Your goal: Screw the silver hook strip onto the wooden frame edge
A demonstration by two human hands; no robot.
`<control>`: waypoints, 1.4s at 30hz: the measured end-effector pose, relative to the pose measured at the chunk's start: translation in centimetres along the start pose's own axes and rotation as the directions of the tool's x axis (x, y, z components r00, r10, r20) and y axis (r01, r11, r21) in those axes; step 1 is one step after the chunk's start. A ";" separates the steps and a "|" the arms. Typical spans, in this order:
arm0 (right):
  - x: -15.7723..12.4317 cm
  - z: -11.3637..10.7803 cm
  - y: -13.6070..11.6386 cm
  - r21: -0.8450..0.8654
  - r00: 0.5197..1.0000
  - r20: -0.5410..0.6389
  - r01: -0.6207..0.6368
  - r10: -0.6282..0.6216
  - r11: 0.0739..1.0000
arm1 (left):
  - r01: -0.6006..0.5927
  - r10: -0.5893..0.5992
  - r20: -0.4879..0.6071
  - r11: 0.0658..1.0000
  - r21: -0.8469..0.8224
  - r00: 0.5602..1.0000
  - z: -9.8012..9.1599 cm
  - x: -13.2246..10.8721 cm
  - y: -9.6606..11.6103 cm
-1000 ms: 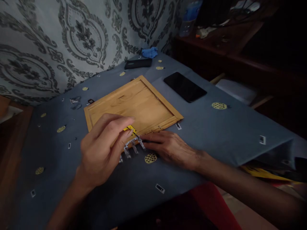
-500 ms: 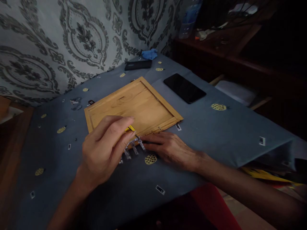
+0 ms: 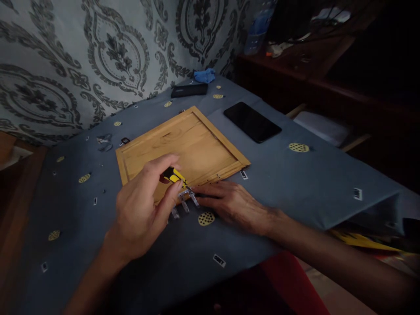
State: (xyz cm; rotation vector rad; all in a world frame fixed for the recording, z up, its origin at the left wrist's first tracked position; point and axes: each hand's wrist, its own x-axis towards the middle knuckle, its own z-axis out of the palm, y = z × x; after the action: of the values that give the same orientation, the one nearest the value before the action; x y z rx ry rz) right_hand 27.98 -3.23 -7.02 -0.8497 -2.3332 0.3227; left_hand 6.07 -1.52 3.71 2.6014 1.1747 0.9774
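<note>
A shallow wooden tray [image 3: 197, 144] lies on the grey-blue cloth. My left hand [image 3: 144, 210] is closed around a small screwdriver with a yellow and black handle [image 3: 173, 176], whose tip points down at a metal hook rack [image 3: 184, 201] set against the tray's near edge. My right hand [image 3: 229, 202] lies flat on the cloth just right of that rack, fingers stretched toward it and touching its end.
A black phone [image 3: 252, 121] lies right of the tray, a second dark phone [image 3: 189, 90] and a blue cloth [image 3: 204, 75] at the back by the patterned wall. Small tags and yellow discs dot the cloth [image 3: 295, 183]. A dark wooden shelf stands at the right.
My left hand has turned and shifted slightly, so more of the yellow handle shows between its fingers. My right hand stays in place by the rack.
</note>
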 end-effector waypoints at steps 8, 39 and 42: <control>-0.1 0.2 0.1 0.002 1.000 0.015 -0.015 0.015 1.000 | -0.090 0.087 0.095 0.996 0.026 0.992 -0.6 1.0 0.4; -0.2 0.3 0.2 -0.011 1.000 0.021 -0.019 0.020 1.000 | 0.028 -0.028 -0.045 1.000 -0.003 0.999 -1.2 0.4 0.0; -0.2 0.3 0.2 -0.012 0.999 0.030 -0.023 0.023 1.000 | -0.002 0.003 -0.024 1.000 0.025 1.000 -1.1 0.5 0.0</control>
State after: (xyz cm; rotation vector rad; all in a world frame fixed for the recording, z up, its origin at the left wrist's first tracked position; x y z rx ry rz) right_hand 28.02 -3.21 -7.39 -0.8835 -2.3569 0.3344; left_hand 5.69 -1.28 4.82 2.6182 1.1973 1.0041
